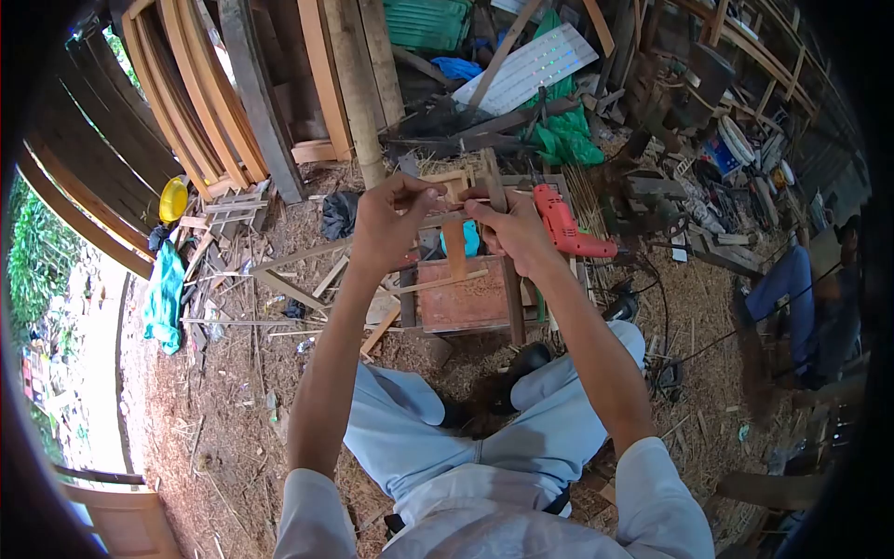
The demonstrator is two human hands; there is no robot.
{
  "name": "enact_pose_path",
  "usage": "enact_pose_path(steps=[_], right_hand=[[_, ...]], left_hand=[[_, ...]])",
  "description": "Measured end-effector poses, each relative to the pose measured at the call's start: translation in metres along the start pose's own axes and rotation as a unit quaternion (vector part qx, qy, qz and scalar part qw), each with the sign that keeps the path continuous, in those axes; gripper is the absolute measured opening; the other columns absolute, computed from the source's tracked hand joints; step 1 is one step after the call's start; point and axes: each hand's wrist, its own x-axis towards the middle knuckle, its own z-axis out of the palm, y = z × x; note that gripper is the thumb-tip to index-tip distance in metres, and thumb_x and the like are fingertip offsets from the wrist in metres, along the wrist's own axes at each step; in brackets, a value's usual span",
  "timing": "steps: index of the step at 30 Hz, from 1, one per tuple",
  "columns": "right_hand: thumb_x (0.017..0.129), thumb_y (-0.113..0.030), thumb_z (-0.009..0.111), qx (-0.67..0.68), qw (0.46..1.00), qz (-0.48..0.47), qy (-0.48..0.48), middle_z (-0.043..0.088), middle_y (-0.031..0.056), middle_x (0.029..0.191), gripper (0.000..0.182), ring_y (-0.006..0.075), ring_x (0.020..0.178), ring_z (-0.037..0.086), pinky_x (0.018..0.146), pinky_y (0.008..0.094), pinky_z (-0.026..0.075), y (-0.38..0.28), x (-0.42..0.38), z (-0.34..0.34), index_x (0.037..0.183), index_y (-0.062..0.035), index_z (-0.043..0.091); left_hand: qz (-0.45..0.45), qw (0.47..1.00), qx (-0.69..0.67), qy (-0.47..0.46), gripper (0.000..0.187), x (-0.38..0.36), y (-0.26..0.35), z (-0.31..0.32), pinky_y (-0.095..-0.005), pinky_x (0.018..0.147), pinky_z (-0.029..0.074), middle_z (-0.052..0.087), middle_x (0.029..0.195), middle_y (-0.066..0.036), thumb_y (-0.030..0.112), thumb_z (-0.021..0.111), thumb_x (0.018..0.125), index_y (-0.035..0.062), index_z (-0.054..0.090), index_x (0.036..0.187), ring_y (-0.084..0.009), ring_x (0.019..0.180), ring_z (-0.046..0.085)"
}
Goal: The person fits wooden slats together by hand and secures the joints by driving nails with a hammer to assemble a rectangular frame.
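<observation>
- Hands: left hand (386, 228) and right hand (515, 233) each pinched the small wooden frame (456, 210), held in the air above the wooden stool (463, 296).
- Risk, judged: thin slats could twist or split under uneven pinching.
- Red drill (568, 228) lay close beside; a dropped frame could strike it.

Bare, matt wooden slats (453, 216) in both hands, unpainted, slightly rough. Red drill (564, 226) is glossy plastic; stool (463, 296) below is worn reddish wood dusted with sawdust. Trousers (410, 430) pale matt cloth; ground (223, 410) coarse shavings.
</observation>
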Motion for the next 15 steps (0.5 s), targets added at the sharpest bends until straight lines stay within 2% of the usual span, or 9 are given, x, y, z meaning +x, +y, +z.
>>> enact_pose_path(steps=[6,8,10,15], right_hand=[[0.093,-0.026,0.067,0.046,0.999,0.024,-0.018,0.045,-0.0049,0.057,0.024,0.0044,0.044,0.035,0.040,0.0233,0.024,0.010,0.004,-0.014,0.101,-0.0032,0.068],[0.092,-0.025,0.069,0.070,0.997,0.021,-0.031,0.045,-0.0042,0.058,0.023,0.0049,0.045,0.036,0.041,0.0231,0.025,0.010,0.002,-0.015,0.099,-0.0025,0.067],[0.093,-0.032,0.067,0.059,0.996,0.059,0.028,0.040,-0.0074,0.054,0.027,0.0025,0.042,0.030,0.039,0.0224,0.021,0.008,-0.002,-0.012,0.087,-0.0062,0.064],[0.092,-0.032,0.069,0.083,0.992,0.095,-0.002,0.038,-0.0080,0.054,0.028,0.0018,0.043,0.029,0.040,0.0218,0.021,0.007,-0.004,-0.017,0.084,-0.0066,0.063]], left_hand=[[-0.102,0.991,-0.081,-0.009,0.013,0.000,0.015,0.009,-0.0293,0.079,0.056,0.073,0.090,-0.010,0.007,0.067,0.090,-0.0043,0.067,0.097,-0.0154,0.086,0.070],[-0.076,0.995,-0.057,-0.018,0.014,-0.002,0.006,0.007,-0.0287,0.079,0.056,0.072,0.090,-0.009,0.007,0.067,0.090,-0.0046,0.067,0.098,-0.0146,0.086,0.070],[-0.046,0.998,-0.036,-0.027,0.015,-0.001,0.007,0.008,-0.0280,0.079,0.055,0.072,0.090,-0.009,0.006,0.067,0.090,-0.0050,0.068,0.100,-0.0139,0.085,0.070],[-0.099,0.994,0.030,-0.033,0.021,-0.003,0.003,0.009,-0.0265,0.081,0.055,0.072,0.095,-0.011,0.008,0.070,0.089,-0.0061,0.069,0.104,-0.0129,0.088,0.068]])
